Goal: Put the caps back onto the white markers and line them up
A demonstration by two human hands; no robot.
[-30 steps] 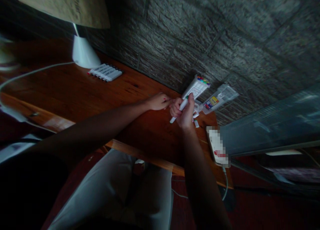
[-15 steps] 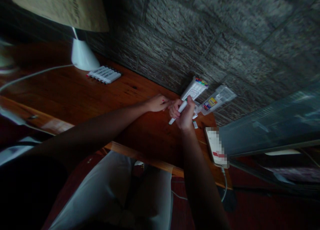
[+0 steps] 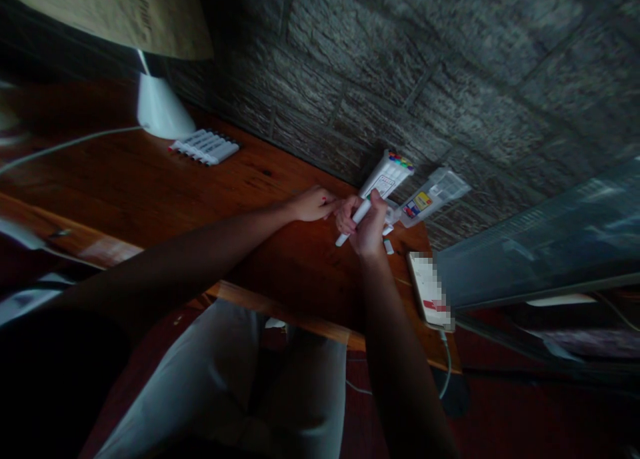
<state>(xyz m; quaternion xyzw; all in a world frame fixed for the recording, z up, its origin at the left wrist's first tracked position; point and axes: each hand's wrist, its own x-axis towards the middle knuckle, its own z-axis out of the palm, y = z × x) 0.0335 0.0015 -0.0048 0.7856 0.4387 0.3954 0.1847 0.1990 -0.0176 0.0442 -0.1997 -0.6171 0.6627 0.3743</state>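
A white marker [image 3: 358, 218] is gripped in my right hand [image 3: 371, 231], fingers wrapped round it, the marker slanting down to the left. Right beside it, my left hand [image 3: 311, 204] lies on the wooden table with its fingers stretched toward the right hand, and a small red spot shows on it. Its fingertips are partly hidden. Just behind my right hand stands a case of markers [image 3: 385, 179] with coloured ends. A clear plastic cover [image 3: 434, 196] leans to the right of that. A small white marker cap [image 3: 389, 247] lies near my right wrist.
A row of white markers [image 3: 207, 147] lies by the white lamp [image 3: 163, 109] at the left. A phone [image 3: 429, 287] with a cable rests at the table's right end. The stone wall [image 3: 320, 79] runs along the back, and a glass panel [image 3: 540, 246] stands at right.
The whole view has shifted slightly. Both hands keep nearly the same place, and the right hand still grips the marker.
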